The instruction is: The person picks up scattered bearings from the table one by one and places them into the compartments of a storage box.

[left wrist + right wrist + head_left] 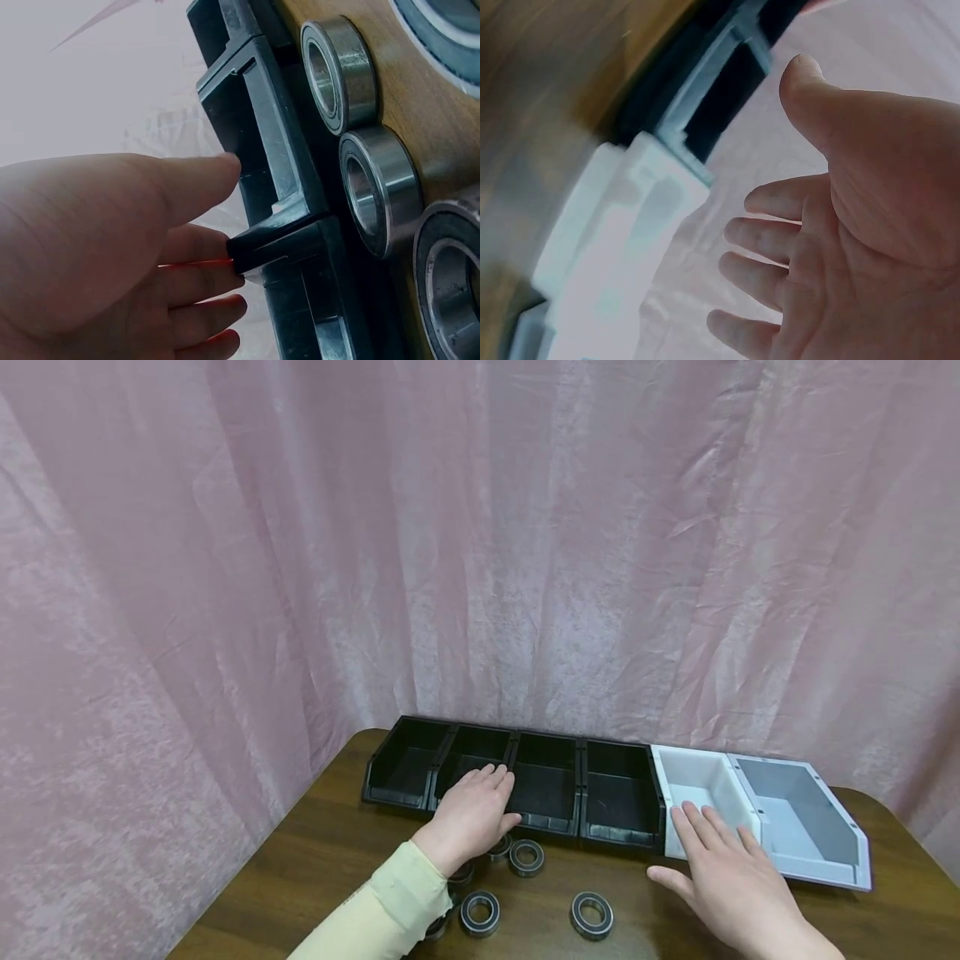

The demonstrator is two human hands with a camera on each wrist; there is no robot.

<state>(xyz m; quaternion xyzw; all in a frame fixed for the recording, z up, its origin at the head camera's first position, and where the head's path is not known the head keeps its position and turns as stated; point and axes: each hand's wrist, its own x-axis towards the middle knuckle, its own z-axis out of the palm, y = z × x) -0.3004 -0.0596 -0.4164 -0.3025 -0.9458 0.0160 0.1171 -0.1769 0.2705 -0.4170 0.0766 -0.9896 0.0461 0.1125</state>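
My left hand point(470, 814), straight-fingered and holding nothing, hovers at the front of the black bins point(545, 781) in the head view. Its fingertips overlap the second bin from the left. Below and beside it lie several metal ball bearings point(527, 857), some partly hidden by the hand and sleeve. The left wrist view shows bearings point(381, 191) close to the bins' front edge. My right hand point(723, 872) spreads its fingers before the white bin point(708, 781), also with nothing in it. One bearing point(592, 916) lies on the table between the two hands.
The bins stand side by side along the back of the brown wooden table point(300, 852). At the right end is a grey bin point(802, 818). A pink curtain point(480, 543) hangs behind and to the left of the table.
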